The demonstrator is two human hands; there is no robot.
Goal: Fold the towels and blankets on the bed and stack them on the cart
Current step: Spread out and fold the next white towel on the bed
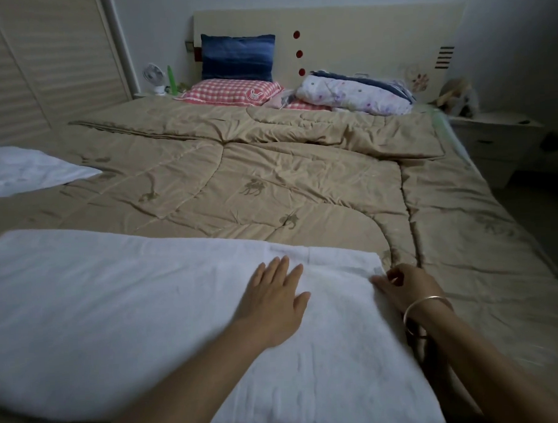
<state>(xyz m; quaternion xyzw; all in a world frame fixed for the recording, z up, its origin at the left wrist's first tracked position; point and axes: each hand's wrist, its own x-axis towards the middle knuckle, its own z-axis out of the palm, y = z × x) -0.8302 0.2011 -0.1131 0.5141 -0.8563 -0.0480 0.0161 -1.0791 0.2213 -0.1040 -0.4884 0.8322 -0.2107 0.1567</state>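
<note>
Towel: a white towel (148,313) lies spread across the lower left and centre of the frame, on the tan quilt (270,186).
Left hand: the left hand (272,304) lies flat on the towel at lower centre, palm down, fingers loose, gripping nothing.
Right hand: the right hand (409,285) pinches the towel's right edge between its fingertips at lower right; a gold bangle (426,310) circles the wrist.
Second cloth: another white cloth (23,171) lies at the left edge, well apart from the towel.
Pillows: a red checked pillow (231,90) with a small rabbit badge, its lettering too small to read, lies under a blue pillow (237,58) at upper centre.
Bundle: a folded floral blanket (355,94) lies at upper right by the headboard (359,32).
Cart: outside the frame.
</note>
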